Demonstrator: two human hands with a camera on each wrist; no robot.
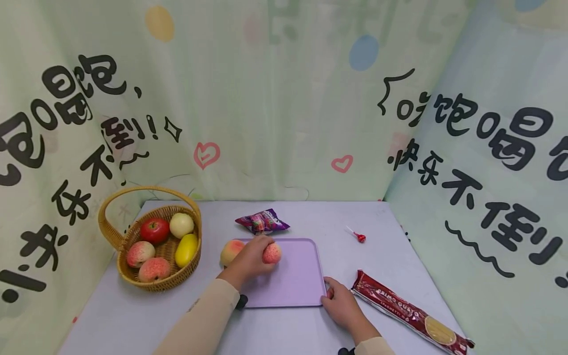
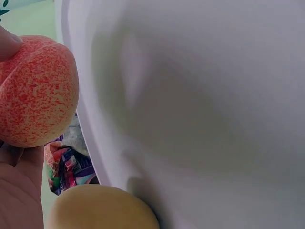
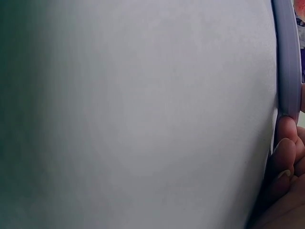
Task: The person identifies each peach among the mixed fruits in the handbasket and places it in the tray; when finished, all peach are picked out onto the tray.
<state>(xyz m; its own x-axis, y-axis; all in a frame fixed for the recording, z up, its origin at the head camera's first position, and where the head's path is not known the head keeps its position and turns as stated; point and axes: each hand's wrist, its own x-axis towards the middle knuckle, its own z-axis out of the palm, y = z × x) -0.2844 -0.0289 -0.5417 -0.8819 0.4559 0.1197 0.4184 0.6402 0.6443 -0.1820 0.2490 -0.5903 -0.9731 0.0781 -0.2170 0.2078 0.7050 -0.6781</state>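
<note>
My left hand (image 1: 252,260) grips a speckled red peach (image 1: 272,253) above the back part of the purple tray (image 1: 290,286). In the left wrist view, thumb and fingers hold this peach (image 2: 40,95) from opposite sides. A second, yellow-orange peach (image 1: 230,250) sits at the tray's back left, partly hidden behind the left hand. My right hand (image 1: 340,301) pinches the front right corner of the tray. In the right wrist view its curled fingers (image 3: 284,155) lie against the underside of the tray rim (image 3: 288,57).
A wicker basket (image 1: 198,246) of fruit, including a tomato (image 1: 155,230) and a yellow mango (image 1: 186,250), stands at the left. Behind the tray lies a purple snack bag (image 1: 263,221). To the right are a red lollipop (image 1: 360,237) and a spaghetti pack (image 1: 408,310).
</note>
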